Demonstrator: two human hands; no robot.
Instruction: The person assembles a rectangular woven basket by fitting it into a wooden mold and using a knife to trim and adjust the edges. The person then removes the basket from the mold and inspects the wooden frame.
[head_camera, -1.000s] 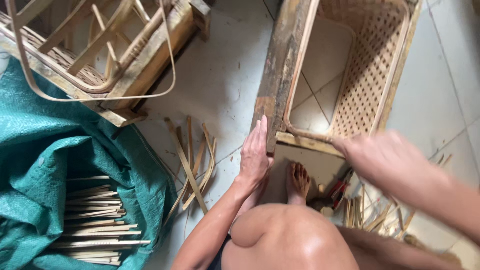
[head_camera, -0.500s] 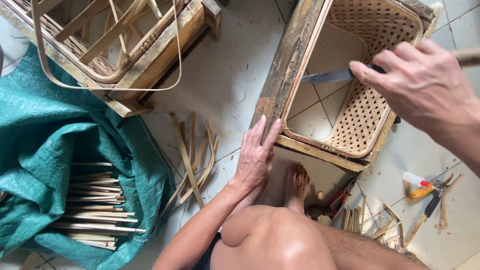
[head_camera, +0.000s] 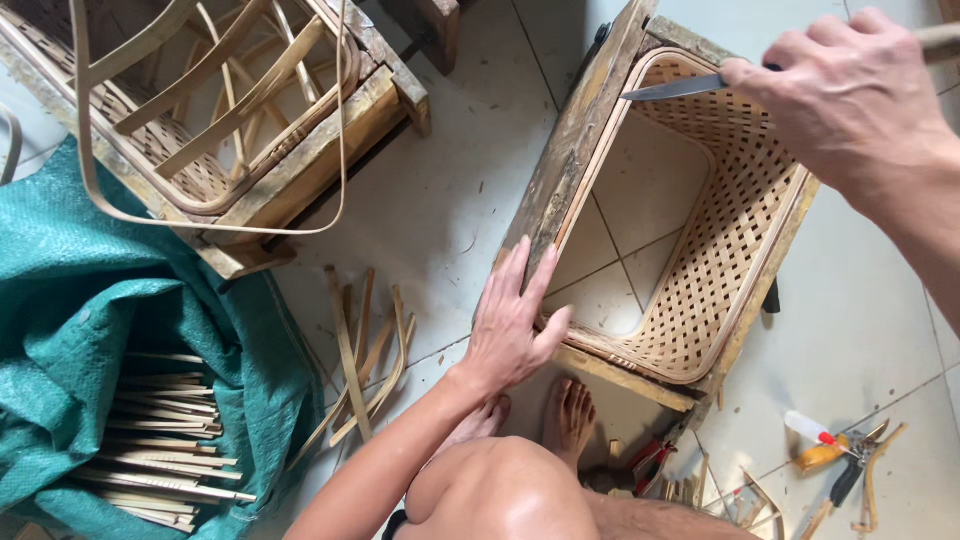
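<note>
A woven bamboo basket (head_camera: 735, 230) sits inside a weathered wooden frame (head_camera: 580, 130) on the tiled floor. My left hand (head_camera: 512, 325) lies flat on the frame's near left corner, fingers spread, thumb at the basket's rim. My right hand (head_camera: 850, 95) is raised over the basket's far rim and grips a knife (head_camera: 675, 88), whose blade points left toward the frame's upper edge. My bare knee and feet show below the frame.
A second wooden frame (head_camera: 320, 140) with bent bamboo strips stands at top left. A teal sack (head_camera: 70, 310) holds a bundle of bamboo slats (head_camera: 160, 440). Loose strips (head_camera: 360, 360) lie on the floor. Pliers and small tools (head_camera: 835, 460) lie at bottom right.
My right hand has come up from the floor at bottom right with the knife and now holds it over the basket's far rim. My left hand stays on the frame.
</note>
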